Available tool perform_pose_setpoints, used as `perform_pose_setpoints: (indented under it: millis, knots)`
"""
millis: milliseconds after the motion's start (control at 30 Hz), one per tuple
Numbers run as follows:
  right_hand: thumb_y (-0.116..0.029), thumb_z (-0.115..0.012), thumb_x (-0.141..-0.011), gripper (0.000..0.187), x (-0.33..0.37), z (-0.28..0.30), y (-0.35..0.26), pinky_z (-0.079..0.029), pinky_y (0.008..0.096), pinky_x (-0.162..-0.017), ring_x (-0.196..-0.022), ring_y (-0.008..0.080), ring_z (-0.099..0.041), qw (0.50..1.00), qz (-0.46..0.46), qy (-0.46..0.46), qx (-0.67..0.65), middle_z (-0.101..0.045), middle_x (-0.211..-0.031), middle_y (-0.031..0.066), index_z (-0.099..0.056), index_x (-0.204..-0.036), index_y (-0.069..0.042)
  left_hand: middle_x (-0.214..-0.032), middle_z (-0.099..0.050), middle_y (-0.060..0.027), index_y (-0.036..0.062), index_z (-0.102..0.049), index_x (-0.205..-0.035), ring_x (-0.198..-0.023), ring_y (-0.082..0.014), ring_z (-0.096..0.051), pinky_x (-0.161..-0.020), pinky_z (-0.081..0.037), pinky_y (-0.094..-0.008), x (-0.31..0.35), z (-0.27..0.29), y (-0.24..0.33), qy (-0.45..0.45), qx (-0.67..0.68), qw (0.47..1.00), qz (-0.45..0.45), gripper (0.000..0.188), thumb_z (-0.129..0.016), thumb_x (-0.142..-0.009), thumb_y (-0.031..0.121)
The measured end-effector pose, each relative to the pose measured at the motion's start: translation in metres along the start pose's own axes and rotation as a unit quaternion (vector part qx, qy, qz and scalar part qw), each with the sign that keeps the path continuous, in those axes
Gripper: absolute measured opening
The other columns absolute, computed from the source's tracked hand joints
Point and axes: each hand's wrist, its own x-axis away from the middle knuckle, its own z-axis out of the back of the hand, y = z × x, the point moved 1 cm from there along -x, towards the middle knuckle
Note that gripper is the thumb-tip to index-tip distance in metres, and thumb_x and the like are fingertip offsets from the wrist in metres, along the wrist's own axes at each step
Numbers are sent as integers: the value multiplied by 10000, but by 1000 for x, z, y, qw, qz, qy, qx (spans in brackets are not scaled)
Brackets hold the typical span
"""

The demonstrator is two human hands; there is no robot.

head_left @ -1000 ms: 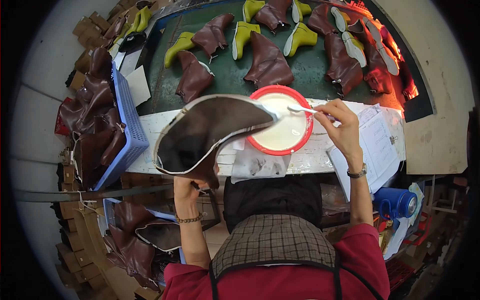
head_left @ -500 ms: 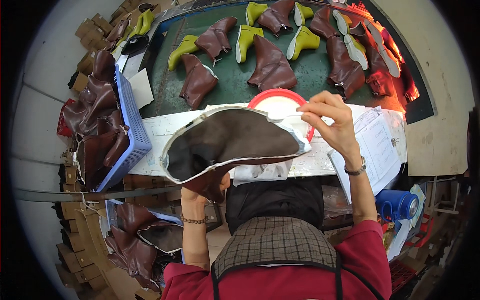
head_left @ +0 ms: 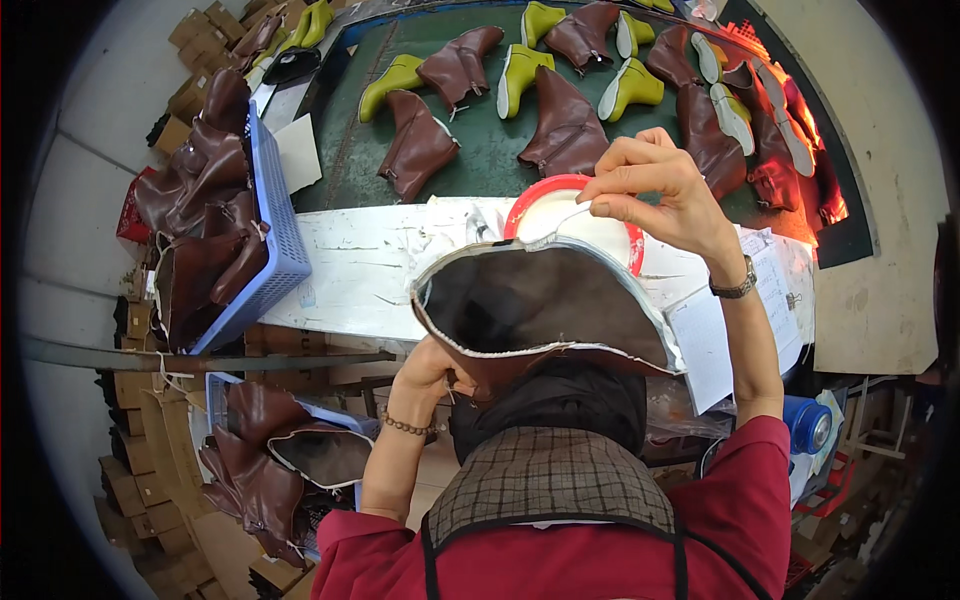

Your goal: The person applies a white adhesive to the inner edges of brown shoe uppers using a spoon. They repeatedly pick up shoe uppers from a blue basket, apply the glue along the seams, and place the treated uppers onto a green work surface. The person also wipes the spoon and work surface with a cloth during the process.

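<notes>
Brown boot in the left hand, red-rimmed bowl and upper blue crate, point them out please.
Brown boot [head_left: 545, 300]: head view, on the dark inner lining.
Red-rimmed bowl [head_left: 528, 197]: head view, on the upper left rim.
Upper blue crate [head_left: 275, 240]: head view, on the perforated wall.

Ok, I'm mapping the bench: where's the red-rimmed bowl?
Head view: the red-rimmed bowl sits right of centre on the white bench, beyond the boot upper, by the right hand.

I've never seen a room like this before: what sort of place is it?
Probably a shoemaking workshop: the left hand holds a brown boot upper, more brown uppers are piled in a blue basket, and yellow-green foot forms lie on a green surface.
</notes>
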Motion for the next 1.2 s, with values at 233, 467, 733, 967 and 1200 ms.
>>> perform_pose_setpoints:
  millis: [233,467,733,967,1200]
  knots:
    - [-272,-808,-873,150,-29,-9,-5,-311,334,-843,-772,110,-536,995,59,-84,5,-657,-871,-37,-809,-940,-137,-608,-571,-120,-84,-613,-821,-390,-147,-403,-347,-242,-271,0,-43,5,-37,-91,988,120,291,-553,-541,-132]
    - [-248,-831,-838,146,-32,-31,-7,-338,331,-856,-824,123,-578,996,86,-11,-29,-652,-879,-41,-819,-949,-155,-635,-587,-139,-79,-618,-825,-402,-179,-451,-345,-299,-284,-5,-15,-3,-101,-65,986,113,282,-576,-555,-149]
    - [-138,-859,-774,185,39,-19,0,-387,311,-860,-850,133,-624,991,-59,113,-38,-701,-901,-4,-821,-954,-117,-883,-592,-210,-93,-582,-1015,-601,-240,-532,-400,-356,-272,-3,38,25,-126,-10,966,-225,375,-594,-642,-58]
    - [-87,-840,-804,158,78,-35,-12,-412,291,-822,-810,123,-625,965,-158,210,-3,-697,-885,13,-819,-961,-86,-1099,-598,-273,-106,-550,-1181,-776,-293,-603,-448,-406,-261,-8,56,30,-144,-20,936,-320,485,-610,-718,22]
    - [-15,-762,-885,135,87,-54,-8,-457,258,-731,-789,100,-608,909,-248,316,-110,-673,-909,47,-780,-1018,3,-1365,-551,-321,-114,-462,-1389,-1025,-396,-656,-501,-469,-271,-13,15,47,-77,-40,962,-260,700,-584,-712,14]
